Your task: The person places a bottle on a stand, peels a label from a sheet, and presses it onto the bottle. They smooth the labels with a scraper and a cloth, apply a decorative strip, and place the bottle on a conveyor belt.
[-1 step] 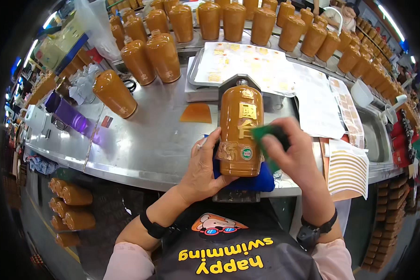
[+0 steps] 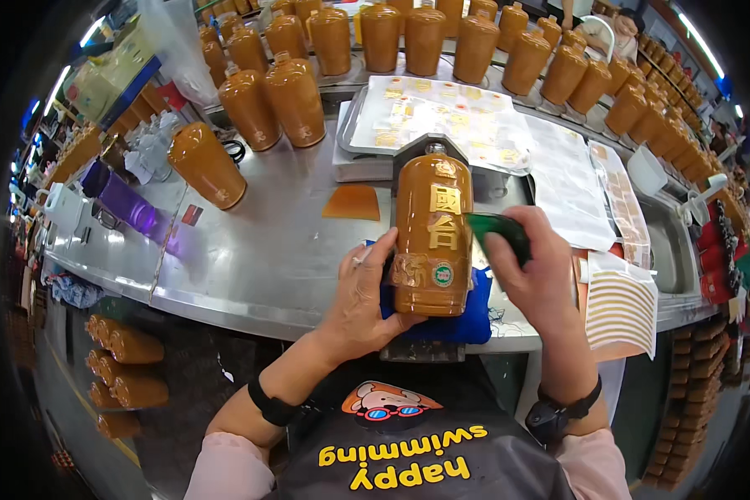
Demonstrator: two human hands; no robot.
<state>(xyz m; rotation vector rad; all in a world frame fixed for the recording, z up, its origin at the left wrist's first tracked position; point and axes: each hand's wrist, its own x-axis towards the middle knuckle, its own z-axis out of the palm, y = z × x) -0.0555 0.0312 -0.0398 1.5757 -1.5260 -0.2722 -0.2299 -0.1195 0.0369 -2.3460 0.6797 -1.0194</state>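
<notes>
A glossy brown bottle (image 2: 421, 242) with gold characters and a small round green-and-white sticker lies propped in front of me, its neck away from me. My left hand (image 2: 354, 292) is closed around its lower left side, thumb by the base. Between the thumb and fingers of my right hand (image 2: 537, 271) is a green flat scraper (image 2: 504, 231), its left edge at the bottle's right side, beside the lower character. I cannot tell whether the edge touches the glaze. Under the bottle shows a blue cloth (image 2: 477, 312).
Sticker sheets (image 2: 442, 112) lie on a tray beyond the bottle, and a gold-striped sheet (image 2: 621, 308) hangs over the right front edge. An orange flat piece (image 2: 352, 202) and a brown bottle (image 2: 207, 165) are on the metal table's left. Several bottles (image 2: 423, 42) line the back.
The green scraper has moved slightly right and up, off the bottle's face to its right edge, and tilted flatter. My left hand stays on the bottle. The back row appears slightly farther right.
</notes>
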